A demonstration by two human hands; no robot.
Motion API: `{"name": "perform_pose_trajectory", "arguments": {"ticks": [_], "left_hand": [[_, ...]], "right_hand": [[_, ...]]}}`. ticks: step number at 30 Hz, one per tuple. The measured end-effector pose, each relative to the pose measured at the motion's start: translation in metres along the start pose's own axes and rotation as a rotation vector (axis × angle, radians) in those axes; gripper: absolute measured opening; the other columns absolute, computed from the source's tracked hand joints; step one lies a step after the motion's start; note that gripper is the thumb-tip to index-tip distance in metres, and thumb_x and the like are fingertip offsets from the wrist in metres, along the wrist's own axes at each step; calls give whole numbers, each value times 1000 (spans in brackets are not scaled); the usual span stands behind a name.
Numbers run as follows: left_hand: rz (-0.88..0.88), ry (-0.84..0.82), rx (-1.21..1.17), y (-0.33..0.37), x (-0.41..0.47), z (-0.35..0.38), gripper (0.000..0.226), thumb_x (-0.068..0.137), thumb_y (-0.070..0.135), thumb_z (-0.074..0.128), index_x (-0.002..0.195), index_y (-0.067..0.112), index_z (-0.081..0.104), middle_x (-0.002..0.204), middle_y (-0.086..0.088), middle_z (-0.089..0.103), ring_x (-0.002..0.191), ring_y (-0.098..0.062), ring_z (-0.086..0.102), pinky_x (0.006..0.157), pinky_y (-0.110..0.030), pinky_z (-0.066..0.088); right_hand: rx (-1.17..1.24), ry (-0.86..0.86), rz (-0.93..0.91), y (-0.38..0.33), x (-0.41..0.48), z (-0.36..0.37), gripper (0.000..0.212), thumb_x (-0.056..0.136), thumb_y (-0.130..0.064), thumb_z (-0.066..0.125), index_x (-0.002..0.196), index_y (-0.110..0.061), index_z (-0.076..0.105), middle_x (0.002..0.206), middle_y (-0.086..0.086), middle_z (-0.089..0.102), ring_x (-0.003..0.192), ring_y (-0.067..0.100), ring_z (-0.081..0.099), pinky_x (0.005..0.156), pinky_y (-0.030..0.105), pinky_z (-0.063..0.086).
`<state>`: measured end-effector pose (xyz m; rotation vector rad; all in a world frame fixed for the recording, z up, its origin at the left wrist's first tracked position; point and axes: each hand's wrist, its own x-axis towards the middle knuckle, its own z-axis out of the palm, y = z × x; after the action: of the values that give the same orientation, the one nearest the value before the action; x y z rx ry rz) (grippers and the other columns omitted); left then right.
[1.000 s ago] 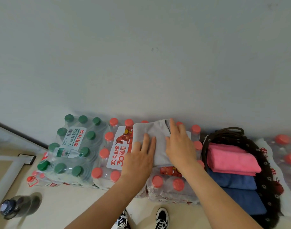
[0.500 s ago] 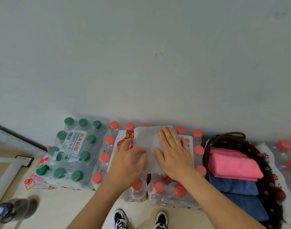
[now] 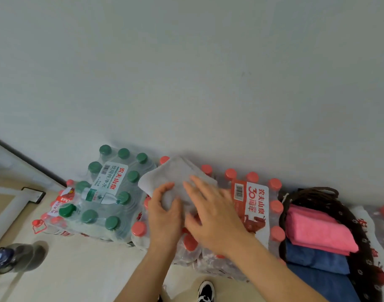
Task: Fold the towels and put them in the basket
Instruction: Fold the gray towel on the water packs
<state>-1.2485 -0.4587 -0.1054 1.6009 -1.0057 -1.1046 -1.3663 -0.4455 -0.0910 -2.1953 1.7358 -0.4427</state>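
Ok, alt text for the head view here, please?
Two hands work a folded grey towel atop a pack of red-capped water bottles: the left hand grips it, the right hand lies flat on it. At right, a dark basket holds a folded pink towel and blue towels.

behind: wall (image 3: 186, 83) | right: basket (image 3: 361, 227) | front: floor (image 3: 88, 269) open

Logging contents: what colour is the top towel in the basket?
The top towel is pink; head view.
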Motion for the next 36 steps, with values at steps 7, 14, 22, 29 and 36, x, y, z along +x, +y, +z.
{"name": "perform_pose_trajectory", "arguments": {"ticks": [7,14,22,29,36], "left_hand": [[-183,-446,42,-13,-30,-52,65,87,-6,50,137,36,43,91,5,71,80,-5,65,72,-21,52],[701,-268,996,-27,-12,-73,55,77,17,59,130,25,52,101,3,55,91,-17,46,80,-26,41],[1046,-469,1235,-30,24,-82,47,81,28,57,125,15,61,132,-4,60,119,-22,58,102,-42,42],[728,-619,905,-17,23,-98,28,78,39,64,106,38,61,88,22,63,85,-3,51,70,-18,39],[262,-621,544,-24,41,-98,27,80,46,70,106,46,63,97,25,64,95,-3,59,82,-21,48]], "right_hand": [[-321,-224,-160,-13,-8,25,90,59,-47,71,138,-11,45,145,6,46,132,18,46,106,52,33],[-287,0,-279,5,0,34,62,64,-17,81,122,-4,63,123,13,65,109,23,65,92,35,53],[-287,-28,-458,17,-5,22,40,83,-26,43,112,-10,66,114,7,69,110,22,64,93,33,52],[-8,-94,-319,26,-31,7,36,82,-26,62,117,-23,56,106,-8,69,93,10,65,79,25,52],[461,-24,123,26,-20,9,21,91,-30,61,111,-35,55,93,-20,62,86,0,59,72,21,50]]}}
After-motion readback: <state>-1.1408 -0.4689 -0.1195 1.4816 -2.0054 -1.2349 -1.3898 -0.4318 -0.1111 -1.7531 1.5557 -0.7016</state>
